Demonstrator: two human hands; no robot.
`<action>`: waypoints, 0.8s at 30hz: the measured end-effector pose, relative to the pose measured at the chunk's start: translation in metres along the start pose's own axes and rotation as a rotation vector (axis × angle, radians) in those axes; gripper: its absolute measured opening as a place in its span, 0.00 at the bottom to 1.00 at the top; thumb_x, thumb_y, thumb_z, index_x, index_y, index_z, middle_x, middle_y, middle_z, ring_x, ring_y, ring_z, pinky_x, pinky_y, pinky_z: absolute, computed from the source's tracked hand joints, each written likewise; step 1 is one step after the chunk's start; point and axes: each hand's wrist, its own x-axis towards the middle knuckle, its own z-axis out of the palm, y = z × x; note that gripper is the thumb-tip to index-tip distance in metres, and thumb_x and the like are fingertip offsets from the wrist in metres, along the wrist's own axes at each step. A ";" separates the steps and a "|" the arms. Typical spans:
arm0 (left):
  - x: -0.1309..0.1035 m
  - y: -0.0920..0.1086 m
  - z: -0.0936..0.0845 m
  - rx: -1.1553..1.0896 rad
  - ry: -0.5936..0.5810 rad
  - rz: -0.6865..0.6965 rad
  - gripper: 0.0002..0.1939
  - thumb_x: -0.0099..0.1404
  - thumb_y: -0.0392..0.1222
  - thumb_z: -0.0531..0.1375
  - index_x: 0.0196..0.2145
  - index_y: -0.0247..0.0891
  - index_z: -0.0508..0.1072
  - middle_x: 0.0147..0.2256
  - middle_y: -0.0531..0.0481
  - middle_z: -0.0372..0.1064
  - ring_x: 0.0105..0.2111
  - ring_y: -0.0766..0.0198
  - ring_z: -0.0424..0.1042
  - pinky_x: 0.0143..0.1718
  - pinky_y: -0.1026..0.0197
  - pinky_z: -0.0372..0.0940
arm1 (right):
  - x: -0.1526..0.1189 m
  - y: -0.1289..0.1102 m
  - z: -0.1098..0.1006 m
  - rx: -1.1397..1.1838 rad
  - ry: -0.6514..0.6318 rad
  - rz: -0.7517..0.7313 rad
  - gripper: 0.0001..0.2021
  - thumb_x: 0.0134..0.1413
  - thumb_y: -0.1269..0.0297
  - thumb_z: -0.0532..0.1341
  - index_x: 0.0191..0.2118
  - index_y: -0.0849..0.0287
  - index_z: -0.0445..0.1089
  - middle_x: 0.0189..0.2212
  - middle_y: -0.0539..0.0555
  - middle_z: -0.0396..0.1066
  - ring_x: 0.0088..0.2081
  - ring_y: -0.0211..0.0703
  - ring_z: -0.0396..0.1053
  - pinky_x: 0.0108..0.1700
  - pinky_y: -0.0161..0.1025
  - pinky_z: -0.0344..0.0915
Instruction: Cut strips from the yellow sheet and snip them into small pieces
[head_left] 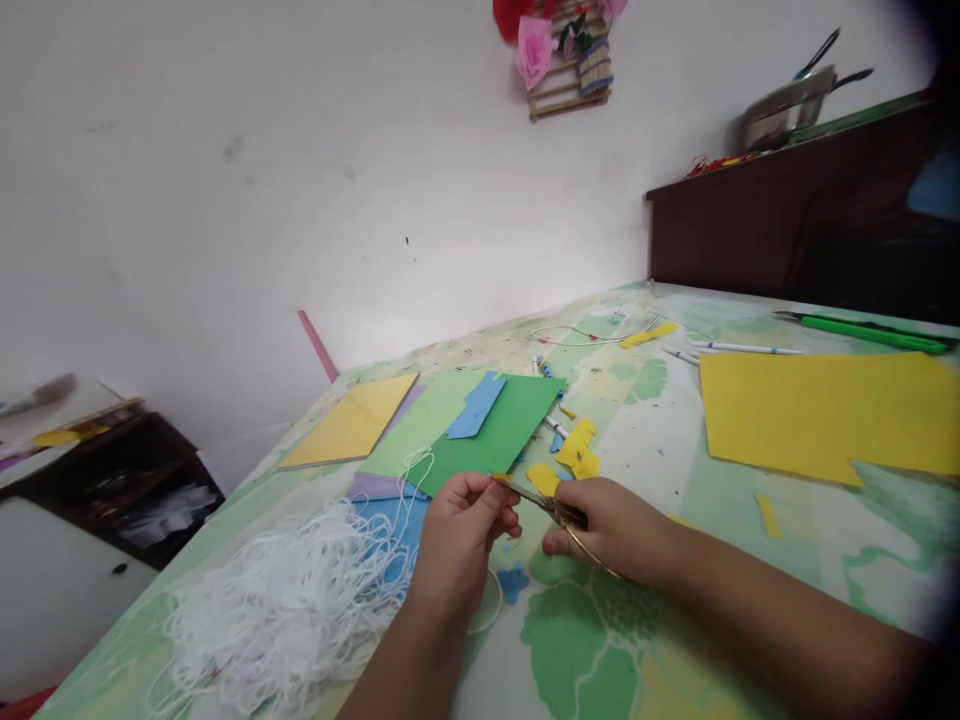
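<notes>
Gold-handled scissors (574, 522) are in my right hand (616, 528), their blades pointing left toward my other hand. My left hand (469, 525) pinches a tiny yellow piece (504, 480) at the blade tips. White cord (281, 600) lies in a large tangled heap left of my left hand, and a loop of it comes out under that wrist. Behind the hands are green sheets (517, 410) with a blue cut piece (477, 405) on top. Yellow scraps (579, 450) and a small blue flower shape (514, 582) lie near the scissors.
A large yellow sheet (825, 410) lies at the right, with a green-handled cutter (874, 332) and white pens (750, 349) behind it. A yellow pad (352, 420) is at the left. Beyond the table stand a dark cabinet (750, 220) and a low shelf unit (142, 470).
</notes>
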 end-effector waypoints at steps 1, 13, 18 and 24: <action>0.000 0.000 0.000 0.000 0.003 0.002 0.08 0.47 0.37 0.61 0.20 0.34 0.63 0.18 0.55 0.66 0.16 0.73 0.62 0.18 0.69 0.58 | 0.000 0.000 0.000 0.003 0.004 -0.004 0.16 0.42 0.51 0.57 0.21 0.60 0.57 0.17 0.45 0.56 0.20 0.32 0.51 0.21 0.29 0.45; 0.002 0.000 0.000 -0.003 0.016 0.006 0.09 0.46 0.37 0.62 0.21 0.34 0.63 0.18 0.55 0.66 0.15 0.73 0.62 0.18 0.69 0.58 | 0.000 0.001 0.001 -0.006 0.014 -0.014 0.18 0.41 0.49 0.57 0.20 0.60 0.58 0.17 0.46 0.57 0.20 0.32 0.52 0.21 0.30 0.45; 0.003 -0.001 -0.001 -0.030 -0.003 -0.006 0.08 0.48 0.38 0.61 0.24 0.34 0.65 0.19 0.55 0.65 0.16 0.74 0.62 0.19 0.69 0.59 | 0.000 0.000 -0.001 -0.016 0.030 0.004 0.18 0.41 0.48 0.57 0.20 0.60 0.58 0.17 0.46 0.57 0.20 0.33 0.52 0.21 0.30 0.45; 0.002 -0.001 -0.001 -0.016 0.036 -0.027 0.08 0.46 0.38 0.62 0.25 0.33 0.68 0.20 0.54 0.66 0.18 0.73 0.63 0.21 0.68 0.61 | 0.000 -0.002 -0.004 -0.044 0.033 0.046 0.18 0.41 0.48 0.57 0.20 0.60 0.58 0.17 0.46 0.57 0.20 0.33 0.52 0.21 0.30 0.45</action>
